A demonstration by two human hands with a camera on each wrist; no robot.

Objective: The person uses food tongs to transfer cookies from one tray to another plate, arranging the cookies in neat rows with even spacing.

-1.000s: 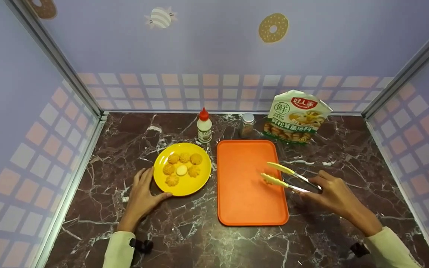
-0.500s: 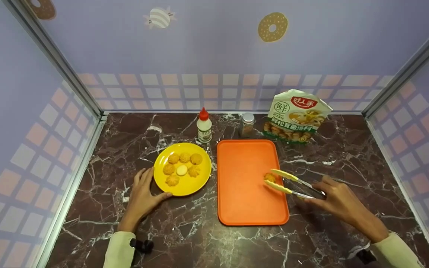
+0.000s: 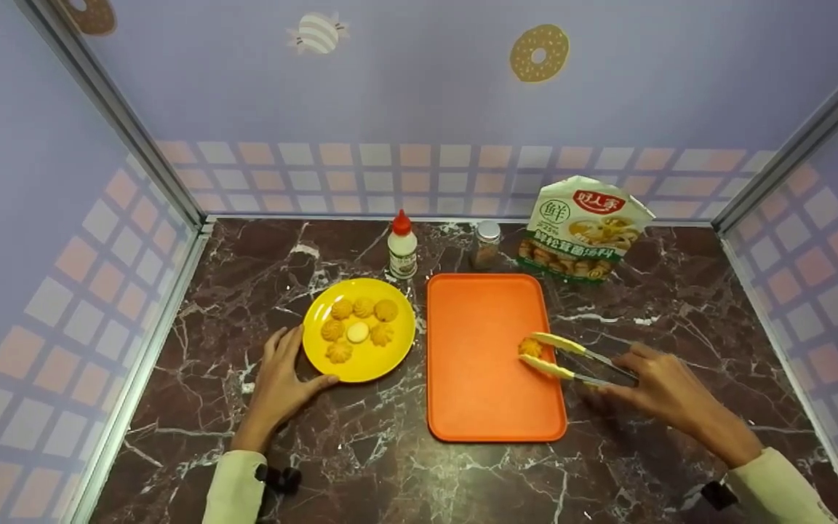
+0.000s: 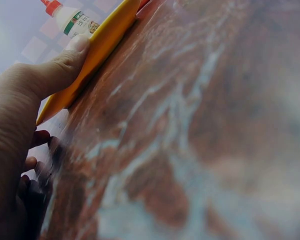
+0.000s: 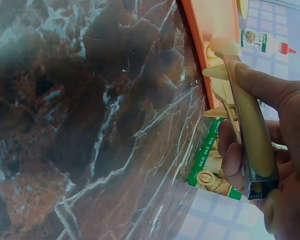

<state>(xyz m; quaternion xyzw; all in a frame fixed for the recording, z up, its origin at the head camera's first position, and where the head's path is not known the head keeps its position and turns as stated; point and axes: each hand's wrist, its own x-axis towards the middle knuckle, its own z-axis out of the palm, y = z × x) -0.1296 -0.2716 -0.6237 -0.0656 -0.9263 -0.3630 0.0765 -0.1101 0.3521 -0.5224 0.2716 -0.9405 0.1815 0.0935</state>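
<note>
My right hand (image 3: 670, 393) grips a pair of tongs (image 3: 586, 360) with yellow tips. Between the tips, over the right side of the orange tray (image 3: 484, 407), sits a golden ridged cookie (image 3: 531, 348); the tips stand a little apart around it. On the left, my left hand (image 3: 281, 386) holds the rim of a yellow plate (image 3: 382, 367), thumb at the near edge and fingers along the left edge. Several piped cookies (image 3: 339, 353) lie on that plate around a small pale round piece (image 3: 358, 332). In the left wrist view, the thumb (image 4: 65, 67) lies against the plate rim.
Behind the plate stands a squeeze bottle (image 3: 403, 255) with a red cap. A spice jar (image 3: 487, 244) stands behind the tray. To its right is an upright green and white food pouch (image 3: 586, 229). Walls enclose the dark marble counter (image 3: 492, 484) at the back and sides.
My right hand has moved slightly right and nearer, and the tongs' tips now flank the cookie on the tray's right side. The left hand keeps its place at the plate.
</note>
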